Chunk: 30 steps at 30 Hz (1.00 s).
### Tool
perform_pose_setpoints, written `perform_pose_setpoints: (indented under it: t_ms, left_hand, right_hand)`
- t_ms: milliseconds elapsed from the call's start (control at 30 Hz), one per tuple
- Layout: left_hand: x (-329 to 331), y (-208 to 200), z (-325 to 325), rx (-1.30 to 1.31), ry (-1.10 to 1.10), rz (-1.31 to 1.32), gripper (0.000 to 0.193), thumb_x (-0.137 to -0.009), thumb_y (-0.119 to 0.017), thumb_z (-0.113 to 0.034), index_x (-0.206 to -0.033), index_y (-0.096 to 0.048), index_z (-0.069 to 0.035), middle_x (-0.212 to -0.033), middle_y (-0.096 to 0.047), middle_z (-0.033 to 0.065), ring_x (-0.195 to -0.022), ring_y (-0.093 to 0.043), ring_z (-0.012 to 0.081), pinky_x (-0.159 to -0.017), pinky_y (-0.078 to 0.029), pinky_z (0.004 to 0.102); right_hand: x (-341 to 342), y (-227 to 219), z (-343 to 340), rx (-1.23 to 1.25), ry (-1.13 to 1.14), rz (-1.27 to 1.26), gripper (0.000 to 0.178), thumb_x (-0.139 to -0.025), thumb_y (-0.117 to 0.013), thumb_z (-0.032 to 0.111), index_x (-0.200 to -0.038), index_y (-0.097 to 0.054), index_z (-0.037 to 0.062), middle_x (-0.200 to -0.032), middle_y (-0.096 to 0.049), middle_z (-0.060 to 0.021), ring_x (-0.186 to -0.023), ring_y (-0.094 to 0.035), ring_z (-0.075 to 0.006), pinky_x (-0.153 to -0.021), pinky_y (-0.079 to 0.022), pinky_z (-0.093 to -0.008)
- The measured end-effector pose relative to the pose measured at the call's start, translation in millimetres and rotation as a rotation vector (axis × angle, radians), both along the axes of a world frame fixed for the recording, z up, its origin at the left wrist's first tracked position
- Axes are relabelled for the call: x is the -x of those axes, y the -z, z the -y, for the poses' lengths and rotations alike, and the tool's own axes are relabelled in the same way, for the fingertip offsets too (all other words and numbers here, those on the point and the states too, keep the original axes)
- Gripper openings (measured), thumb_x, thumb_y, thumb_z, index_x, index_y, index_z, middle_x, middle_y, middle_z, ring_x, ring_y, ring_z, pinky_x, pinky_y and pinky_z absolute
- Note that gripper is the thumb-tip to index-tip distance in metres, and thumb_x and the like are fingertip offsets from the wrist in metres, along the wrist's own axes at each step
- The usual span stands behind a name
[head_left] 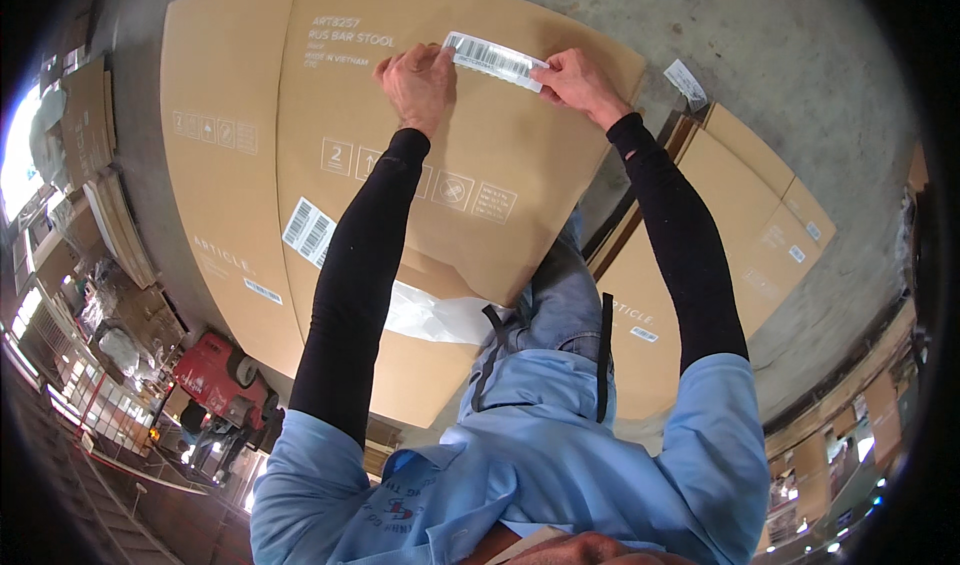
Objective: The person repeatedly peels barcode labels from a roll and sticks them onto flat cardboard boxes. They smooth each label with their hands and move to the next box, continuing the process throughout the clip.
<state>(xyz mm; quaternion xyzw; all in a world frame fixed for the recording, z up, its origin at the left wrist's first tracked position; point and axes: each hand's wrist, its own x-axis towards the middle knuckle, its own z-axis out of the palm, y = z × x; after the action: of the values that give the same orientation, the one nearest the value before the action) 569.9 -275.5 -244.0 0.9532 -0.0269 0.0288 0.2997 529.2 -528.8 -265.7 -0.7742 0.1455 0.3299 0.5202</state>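
A white barcode label (493, 61) is stretched between my two hands, over the upper part of a large brown flattened cardboard box (400, 105). My left hand (416, 83) pinches the label's left end. At its right end, my right hand (582, 83) grips the corner between thumb and fingers. Whether the label touches the cardboard, I cannot tell. Lower on the cardboard, beside my left forearm, another barcode label (310, 231) is stuck down. A white sheet (432, 313) shows beneath the box's near edge.
To the right, more flattened cardboard boxes (690, 295) are stacked, bearing small labels. A loose white label (685, 85) lies near their far corner, on the grey concrete floor (760, 45). Far left are a red forklift-like machine (222, 377) and piled cardboard (88, 115).
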Motion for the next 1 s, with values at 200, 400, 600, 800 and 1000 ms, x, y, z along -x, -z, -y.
perform_pose_setpoints:
  t_ms: [200, 400, 600, 800, 1000]
  left_hand:
    - [6.0, 4.7, 5.0, 0.013, -0.111, -0.029, 0.02, -0.08, -0.078, -0.032, -0.081, -0.076, -0.012, -0.076, -0.071, 0.002, -0.092, -0.063, 0.0218, -0.104, -0.033, 0.0415]
    - [6.9, 4.3, 6.1, -0.018, -0.089, 0.033, 0.026, -0.08, -0.079, -0.034, -0.08, -0.074, -0.009, -0.077, -0.072, 0.0038, -0.083, -0.062, 0.0227, -0.097, -0.036, 0.0399]
    - [4.8, 3.4, 4.8, 0.061, -0.106, -0.018, 0.022, -0.076, -0.078, -0.032, -0.077, -0.073, -0.01, -0.072, -0.067, 0.0028, -0.085, -0.061, 0.0224, -0.1, -0.034, 0.0406]
    - [5.8, 5.3, 2.2, 0.005, -0.077, 0.011, 0.025, -0.076, -0.08, -0.032, -0.076, -0.072, -0.009, -0.076, -0.071, 0.0039, -0.083, -0.061, 0.0237, -0.097, -0.036, 0.0404]
    - [4.5, 5.4, 0.8, 0.003, -0.07, 0.016, 0.019, -0.076, -0.08, -0.028, -0.075, -0.073, -0.011, -0.07, -0.066, 0.003, -0.082, -0.06, 0.0227, -0.099, -0.034, 0.0413]
  right_hand:
    - [-4.1, -5.4, 0.4, 0.005, -0.011, -0.01, 0.036, -0.087, -0.066, 0.04, -0.076, -0.073, 0.0069, -0.063, -0.067, -0.0036, -0.057, -0.063, -0.0163, -0.061, -0.05, -0.0334]
    - [-5.5, -10.4, -2.0, 0.087, -0.066, -0.024, 0.035, -0.086, -0.066, 0.041, -0.077, -0.074, 0.0079, -0.066, -0.069, -0.0028, -0.059, -0.064, -0.0176, -0.063, -0.051, -0.0344]
    - [-7.2, -15.9, -3.6, 0.098, -0.088, -0.018, 0.034, -0.086, -0.067, 0.04, -0.081, -0.076, 0.0076, -0.066, -0.069, -0.002, -0.06, -0.064, -0.0158, -0.063, -0.051, -0.0342]
    - [-10.5, -13.5, -2.6, 0.087, -0.074, -0.038, 0.031, -0.088, -0.069, 0.034, -0.083, -0.075, 0.0035, -0.063, -0.065, -0.0014, -0.055, -0.056, -0.0101, -0.055, -0.045, -0.0294]
    - [-11.4, -11.3, -2.7, 0.074, -0.06, -0.091, 0.03, -0.085, -0.068, 0.037, -0.087, -0.077, 0.0077, -0.064, -0.068, 0.0004, -0.053, -0.059, -0.0106, -0.056, -0.048, -0.0303]
